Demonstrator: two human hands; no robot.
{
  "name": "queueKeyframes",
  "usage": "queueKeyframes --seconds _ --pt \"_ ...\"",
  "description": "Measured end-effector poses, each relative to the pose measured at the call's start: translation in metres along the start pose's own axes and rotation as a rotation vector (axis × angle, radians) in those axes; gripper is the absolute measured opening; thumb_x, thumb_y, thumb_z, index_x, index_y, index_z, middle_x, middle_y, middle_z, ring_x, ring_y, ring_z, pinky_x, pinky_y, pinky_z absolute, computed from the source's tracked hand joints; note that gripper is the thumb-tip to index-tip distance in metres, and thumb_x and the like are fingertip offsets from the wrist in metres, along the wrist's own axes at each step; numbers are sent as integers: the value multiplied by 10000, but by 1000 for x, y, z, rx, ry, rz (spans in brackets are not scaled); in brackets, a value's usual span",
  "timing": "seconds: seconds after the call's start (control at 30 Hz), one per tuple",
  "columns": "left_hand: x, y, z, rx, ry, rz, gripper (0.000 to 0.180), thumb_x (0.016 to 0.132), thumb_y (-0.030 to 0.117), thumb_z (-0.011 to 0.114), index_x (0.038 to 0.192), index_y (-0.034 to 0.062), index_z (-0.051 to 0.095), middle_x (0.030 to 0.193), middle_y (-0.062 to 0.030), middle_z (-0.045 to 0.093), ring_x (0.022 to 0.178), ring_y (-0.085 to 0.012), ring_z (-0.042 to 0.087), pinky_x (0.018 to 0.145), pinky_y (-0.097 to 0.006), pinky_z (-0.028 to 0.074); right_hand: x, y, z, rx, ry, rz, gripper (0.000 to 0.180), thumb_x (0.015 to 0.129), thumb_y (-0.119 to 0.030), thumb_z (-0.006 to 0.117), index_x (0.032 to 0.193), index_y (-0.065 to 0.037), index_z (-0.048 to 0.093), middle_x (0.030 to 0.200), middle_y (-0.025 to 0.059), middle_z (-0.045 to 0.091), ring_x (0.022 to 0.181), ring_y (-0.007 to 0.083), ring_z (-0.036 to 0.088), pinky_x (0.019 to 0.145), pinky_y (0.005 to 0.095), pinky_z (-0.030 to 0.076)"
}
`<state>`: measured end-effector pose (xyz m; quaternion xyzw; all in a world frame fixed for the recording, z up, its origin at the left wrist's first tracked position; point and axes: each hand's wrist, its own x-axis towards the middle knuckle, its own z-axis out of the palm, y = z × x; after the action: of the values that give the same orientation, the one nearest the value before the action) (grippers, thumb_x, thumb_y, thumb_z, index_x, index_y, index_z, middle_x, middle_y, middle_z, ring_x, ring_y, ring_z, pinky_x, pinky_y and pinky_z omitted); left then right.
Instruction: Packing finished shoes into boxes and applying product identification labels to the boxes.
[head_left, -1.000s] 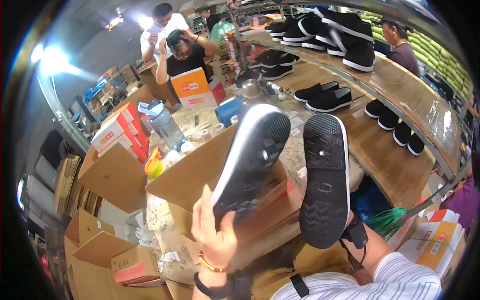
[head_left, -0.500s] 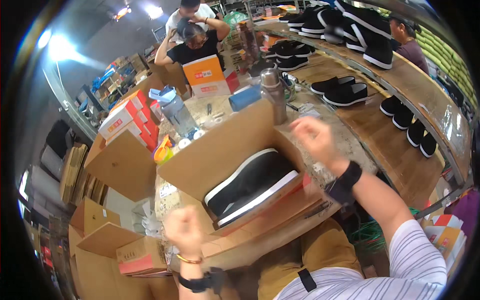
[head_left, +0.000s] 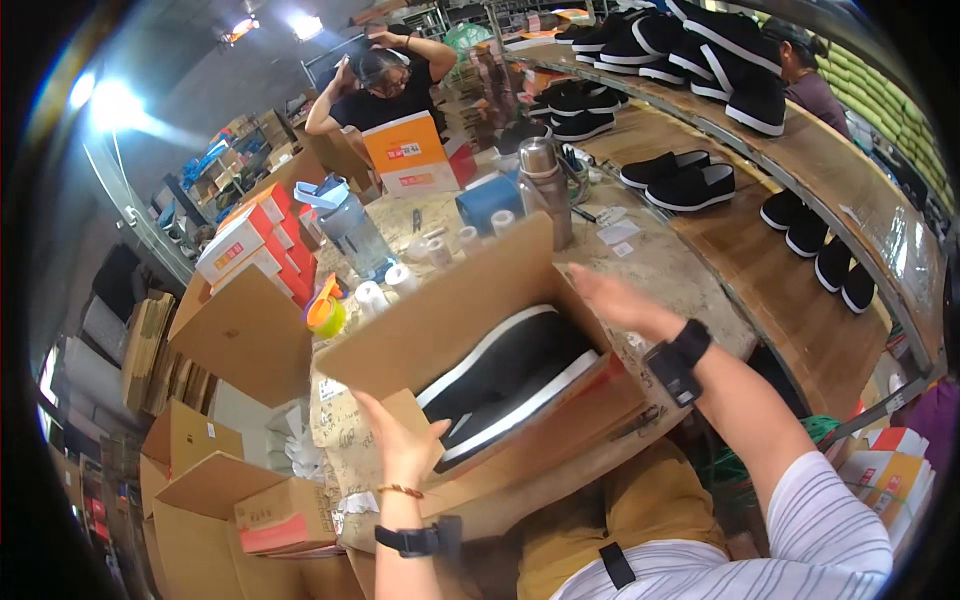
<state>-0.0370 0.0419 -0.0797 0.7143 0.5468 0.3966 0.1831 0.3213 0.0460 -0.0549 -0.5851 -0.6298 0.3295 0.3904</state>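
An open cardboard shoe box point(head_left: 470, 300) stands tilted on the worktable before me, its lid flap raised at the far side. Inside lies a pair of black shoes point(head_left: 510, 365) with white soles, packed side by side. My left hand point(head_left: 405, 445) is at the box's left end, thumb spread from the stretched fingers, against the small end flap. At the right end my right hand point(head_left: 625, 302) lies with fingers extended along the box's side wall. Both hands touch the box from opposite ends. A dark band circles each wrist.
Beyond the box are a water jug point(head_left: 350, 230), a steel thermos point(head_left: 545, 190), white thread spools point(head_left: 400, 278) and yellow tape point(head_left: 325, 315). Black shoes fill a rack point(head_left: 740, 130) on the right. Open cartons point(head_left: 245, 320) stand left. A co-worker point(head_left: 385, 85) sits across the table.
My hands have come in from beside the box to its two ends, and the left fingers have opened out. The standing person behind the co-worker has mostly dropped from view.
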Motion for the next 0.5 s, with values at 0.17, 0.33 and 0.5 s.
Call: queueKeyframes --seconds 0.17,0.33,0.5 --pt "11 4 -1 -40 -61 14 1359 532 5 835 1413 54 -199 1454 -219 180 1303 -301 285 1069 -342 287 -14 -23 41 -827 -18 158 387 883 -176 460 1210 30 491 896 240 631 816 373 620 702 450 489" --pt "-13 -44 -12 39 182 152 881 654 -23 713 1389 28 229 1329 -145 344 1256 -287 362 1051 -414 294 7 -32 2 -445 56 -29 314 882 -173 503 1118 22 574 921 221 649 790 309 644 700 411 497" --pt "-9 -9 -6 -241 82 66 728 689 -67 637 1342 6 324 1332 -158 358 1269 -286 356 1060 -424 283 47 43 32 47 -80 -166 364 880 -159 548 1217 -28 510 1017 73 628 938 174 559 838 322 435"
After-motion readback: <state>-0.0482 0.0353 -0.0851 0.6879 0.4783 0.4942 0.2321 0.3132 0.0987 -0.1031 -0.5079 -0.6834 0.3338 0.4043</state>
